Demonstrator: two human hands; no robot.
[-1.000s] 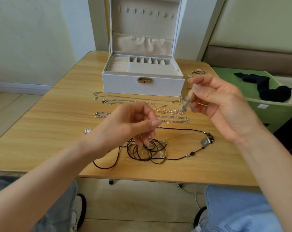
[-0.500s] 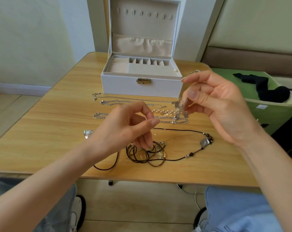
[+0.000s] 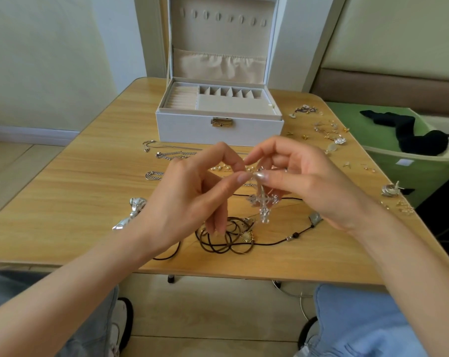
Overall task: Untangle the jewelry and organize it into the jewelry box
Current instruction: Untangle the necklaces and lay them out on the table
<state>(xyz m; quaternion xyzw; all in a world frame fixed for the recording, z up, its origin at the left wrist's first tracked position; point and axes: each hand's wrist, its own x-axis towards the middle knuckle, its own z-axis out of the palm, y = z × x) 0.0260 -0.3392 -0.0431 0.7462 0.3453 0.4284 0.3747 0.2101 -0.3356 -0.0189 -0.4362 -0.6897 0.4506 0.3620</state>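
A silver cross pendant [image 3: 264, 203] hangs from its fine chain above the table. My right hand [image 3: 306, 181] pinches the chain just above the cross, and my left hand [image 3: 192, 199] pinches it beside the right fingertips. Below the hands a tangle of brown cord [image 3: 226, 237] with small gold pieces lies on the wooden table [image 3: 71, 202]. A thin black cord necklace [image 3: 290, 238] with a grey stone runs to the right of the tangle. The white jewelry box [image 3: 219, 128] stands open at the back with bare beige compartments.
Silver chains [image 3: 172, 154] lie in rows in front of the box. A silver bow piece [image 3: 132, 212] sits at the left. Several small earrings and charms [image 3: 326, 131] are scattered at the right, with silver rings [image 3: 391, 190] near the edge. A green bin [image 3: 409, 171] stands beside the table.
My hands have come together over the table's middle. My left hand rose from the brown tangle and now pinches the chain beside my right fingers. The cross hangs lower.
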